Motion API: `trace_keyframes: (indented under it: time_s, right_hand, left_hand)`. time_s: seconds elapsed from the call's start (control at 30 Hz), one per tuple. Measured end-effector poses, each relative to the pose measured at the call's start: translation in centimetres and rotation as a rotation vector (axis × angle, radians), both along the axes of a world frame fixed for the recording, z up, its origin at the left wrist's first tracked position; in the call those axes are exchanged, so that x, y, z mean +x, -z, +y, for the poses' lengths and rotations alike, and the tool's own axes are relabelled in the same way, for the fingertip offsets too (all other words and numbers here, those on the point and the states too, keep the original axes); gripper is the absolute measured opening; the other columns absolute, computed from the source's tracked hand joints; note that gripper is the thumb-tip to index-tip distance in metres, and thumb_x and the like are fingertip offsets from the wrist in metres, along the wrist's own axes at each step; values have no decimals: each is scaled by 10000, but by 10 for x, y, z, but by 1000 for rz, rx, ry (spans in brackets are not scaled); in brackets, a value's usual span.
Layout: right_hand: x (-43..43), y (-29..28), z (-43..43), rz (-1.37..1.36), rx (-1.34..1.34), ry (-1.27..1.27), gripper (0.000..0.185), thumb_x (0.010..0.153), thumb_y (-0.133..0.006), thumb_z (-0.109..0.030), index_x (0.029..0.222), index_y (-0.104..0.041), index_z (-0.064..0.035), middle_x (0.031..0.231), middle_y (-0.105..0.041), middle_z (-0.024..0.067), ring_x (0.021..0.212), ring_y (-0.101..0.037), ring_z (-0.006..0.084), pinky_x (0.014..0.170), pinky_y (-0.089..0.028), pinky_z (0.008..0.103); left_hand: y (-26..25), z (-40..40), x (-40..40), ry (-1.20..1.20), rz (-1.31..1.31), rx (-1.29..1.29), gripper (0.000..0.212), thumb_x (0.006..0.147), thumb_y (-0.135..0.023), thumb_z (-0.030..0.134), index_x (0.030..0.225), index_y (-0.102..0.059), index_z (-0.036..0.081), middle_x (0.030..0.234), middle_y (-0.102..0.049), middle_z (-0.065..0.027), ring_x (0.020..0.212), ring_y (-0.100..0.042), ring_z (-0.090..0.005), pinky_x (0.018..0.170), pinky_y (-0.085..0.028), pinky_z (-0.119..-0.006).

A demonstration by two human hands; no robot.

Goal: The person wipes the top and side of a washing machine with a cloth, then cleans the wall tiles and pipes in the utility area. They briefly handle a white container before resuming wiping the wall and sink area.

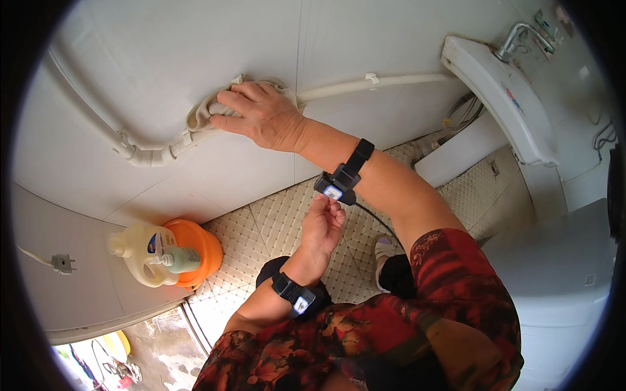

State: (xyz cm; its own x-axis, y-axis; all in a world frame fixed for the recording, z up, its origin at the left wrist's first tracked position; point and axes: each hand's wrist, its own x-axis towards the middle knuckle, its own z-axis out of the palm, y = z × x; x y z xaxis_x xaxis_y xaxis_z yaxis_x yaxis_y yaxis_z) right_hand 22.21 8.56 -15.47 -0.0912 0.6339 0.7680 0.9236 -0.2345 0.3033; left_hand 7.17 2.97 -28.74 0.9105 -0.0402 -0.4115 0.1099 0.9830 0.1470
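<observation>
My right hand point(261, 115) presses a bunched, damp-looking beige cloth point(210, 110) against the white plastic pipe point(342, 90) and the pale wall panel behind it. Fingers are spread over the cloth, and part of the pipe is hidden under it. A black strapped device point(337, 183) sits on my right forearm, with a cable trailing down. Below it in the picture, my left hand point(324, 222) is raised with its fingers curled in and nothing visible in it. Its fingertips overlap the device's lower edge; whether they touch is unclear. Another strapped device point(296, 295) is on my left wrist.
A white washbasin point(503, 97) with a metal faucet point(518, 41) juts out at right. An orange bucket point(210, 251) holds or supports a large detergent jug point(142, 249) and a green pump bottle point(183, 260). A plug point(62, 264) hangs at left. A grey appliance point(552, 264) stands at right on patterned tiles.
</observation>
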Motion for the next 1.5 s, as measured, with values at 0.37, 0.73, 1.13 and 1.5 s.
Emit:
trace_keyframes:
  time_s: [0.37,0.73,1.13,1.5]
  right_hand:
    - [88,9,-167,-26,34,411,349,720,-619,-16,1007,-653,-211,1125,-528,32,1054,-492,277,871,-480,388]
    - [-19,1,53,-78,72,-60,192,738,-603,-150,925,-615,-190,1044,-514,10,969,-496,229,768,-492,330]
    - [57,2,-89,-109,-13,156,267,752,-609,-96,972,-661,-238,1103,-541,16,996,-503,237,769,-516,324]
    - [121,20,-234,33,100,551,404,744,-571,51,1067,-614,-188,1155,-542,61,1044,-501,333,858,-478,414]
  left_hand:
    - [-13,21,-13,-29,-24,61,121,919,-506,72,1036,-475,63,835,-573,-39,662,-535,-103,614,-483,-231]
    - [-10,11,-6,-97,-46,23,76,938,-478,109,981,-512,57,819,-577,-26,634,-540,-100,605,-487,-220]
    - [-11,27,-12,-97,1,95,129,919,-490,89,1041,-488,48,828,-568,-37,664,-530,-106,605,-477,-249]
    - [-15,20,-3,19,-63,82,104,928,-489,97,1020,-503,51,833,-562,-28,668,-521,-101,608,-467,-229]
